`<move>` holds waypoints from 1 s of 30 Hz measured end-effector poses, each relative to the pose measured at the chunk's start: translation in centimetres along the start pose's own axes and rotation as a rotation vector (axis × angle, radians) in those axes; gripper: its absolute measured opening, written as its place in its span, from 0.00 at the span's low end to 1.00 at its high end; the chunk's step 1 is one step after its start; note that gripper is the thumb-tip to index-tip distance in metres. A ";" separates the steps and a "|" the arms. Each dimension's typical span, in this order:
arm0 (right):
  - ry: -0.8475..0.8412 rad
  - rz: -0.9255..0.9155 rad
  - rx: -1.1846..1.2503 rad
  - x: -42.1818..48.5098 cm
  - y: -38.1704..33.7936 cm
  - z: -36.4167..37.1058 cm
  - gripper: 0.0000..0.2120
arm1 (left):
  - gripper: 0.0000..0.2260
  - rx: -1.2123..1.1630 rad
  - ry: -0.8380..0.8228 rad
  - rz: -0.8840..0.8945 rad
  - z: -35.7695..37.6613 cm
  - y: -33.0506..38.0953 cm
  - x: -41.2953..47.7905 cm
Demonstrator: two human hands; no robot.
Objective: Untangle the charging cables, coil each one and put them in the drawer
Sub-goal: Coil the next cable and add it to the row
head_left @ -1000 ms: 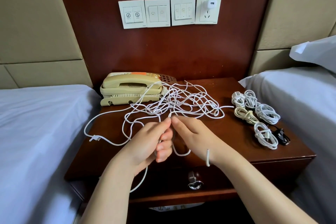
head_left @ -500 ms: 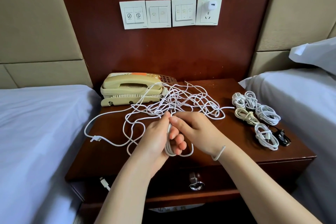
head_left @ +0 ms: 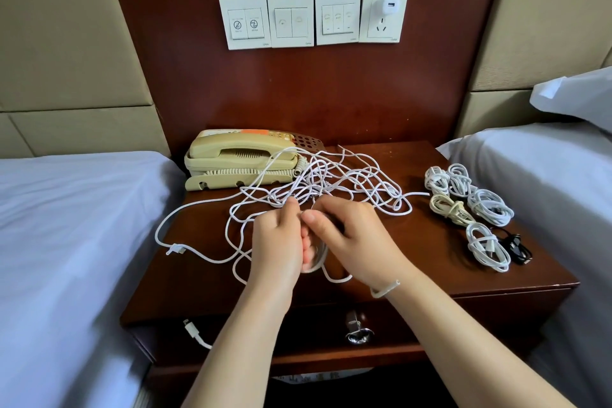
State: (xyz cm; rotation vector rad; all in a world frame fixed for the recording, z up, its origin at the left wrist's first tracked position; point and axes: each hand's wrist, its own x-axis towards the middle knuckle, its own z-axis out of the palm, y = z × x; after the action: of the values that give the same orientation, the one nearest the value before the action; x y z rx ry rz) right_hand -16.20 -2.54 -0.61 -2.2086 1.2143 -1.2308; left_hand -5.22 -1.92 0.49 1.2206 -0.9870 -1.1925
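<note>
White cable loops [head_left: 317, 257] are being gripped by the curled left hand [head_left: 280, 242] at frame centre and pinched by the right hand [head_left: 359, 238]; the tangle [head_left: 334, 177] is lying just above them on the nightstand [head_left: 447, 278].

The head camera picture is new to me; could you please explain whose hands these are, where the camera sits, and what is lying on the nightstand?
No machine here: a person wears one camera on the head, looking forward and down, so the arms entering from below are their own. The left hand holds a few loops of a white cable, and the right hand pinches the same cable beside it. Behind them a tangle of white cables lies on the wooden nightstand, next to a beige telephone. On the right sit several coiled cables and a black cable. The drawer is below.
</note>
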 end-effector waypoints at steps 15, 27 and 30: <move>0.346 0.094 0.181 -0.3 -0.3 0.6 0.19 | 0.21 0.227 0.161 0.451 0.5 -1.4 -1.1; 0.332 0.119 0.319 -1.1 -2.6 3.0 0.19 | 0.20 0.070 0.235 0.285 -0.9 -0.8 -0.2; 0.279 0.090 0.332 -1.0 -2.5 2.6 0.21 | 0.20 0.071 0.257 0.305 -1.6 -0.5 0.2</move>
State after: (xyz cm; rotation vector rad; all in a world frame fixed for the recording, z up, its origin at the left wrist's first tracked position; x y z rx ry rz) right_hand -13.03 -0.53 -1.05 -1.7706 1.0963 -1.6118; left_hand -3.68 -1.88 -0.21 1.1946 -0.9855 -0.7485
